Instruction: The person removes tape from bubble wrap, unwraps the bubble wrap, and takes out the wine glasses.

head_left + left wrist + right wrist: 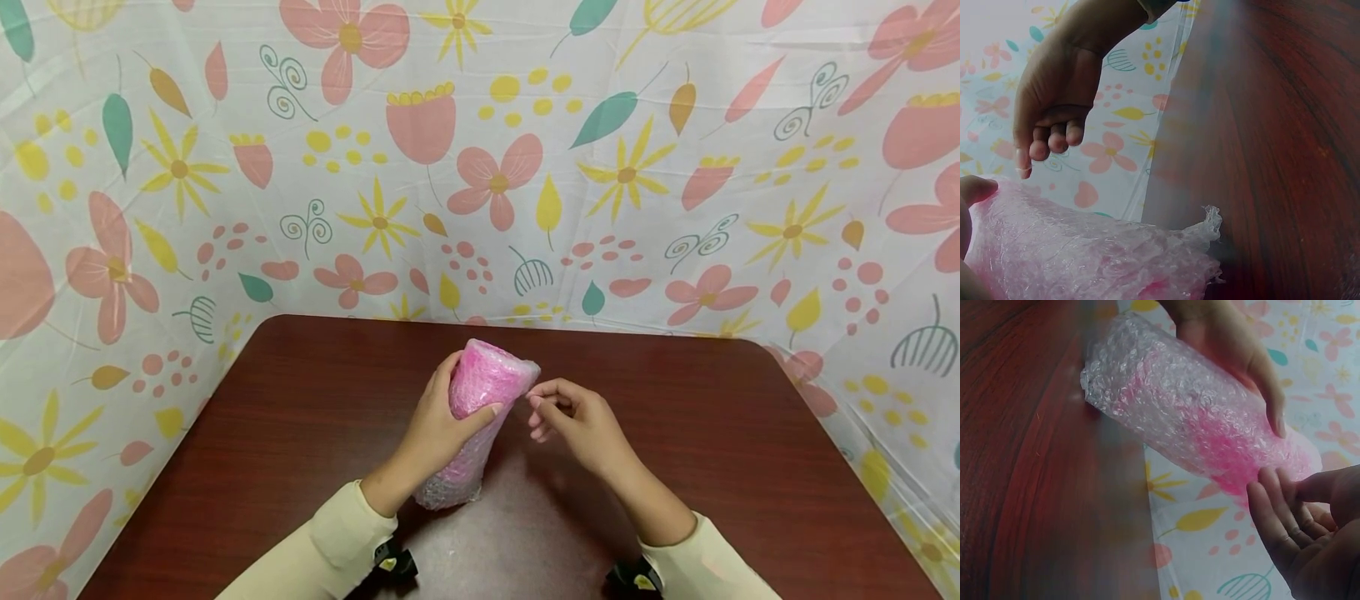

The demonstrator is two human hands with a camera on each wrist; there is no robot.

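Observation:
A pink item bundled in clear bubble wrap [487, 379] leans at a slant over the table, its broad end up and its narrower end low. My left hand [435, 425] grips it from the left, thumb across the front; in the right wrist view the left hand's thumb [1272, 406] lies along the wrap. At the upper right edge of the bundle, my right hand [581, 421] pinches the wrap with thumb and index fingertips close together. The left wrist view shows the right hand [1057, 94] above the bundle, its other fingers curled. What the wrap encloses is largely hidden.
The dark red-brown wooden table [300, 400] has rounded far corners. A flower-printed cloth [420, 183] hangs behind it and along both sides. Dark straps [393, 558] with small yellow marks sit at the cuffs of both pale sleeves [322, 533].

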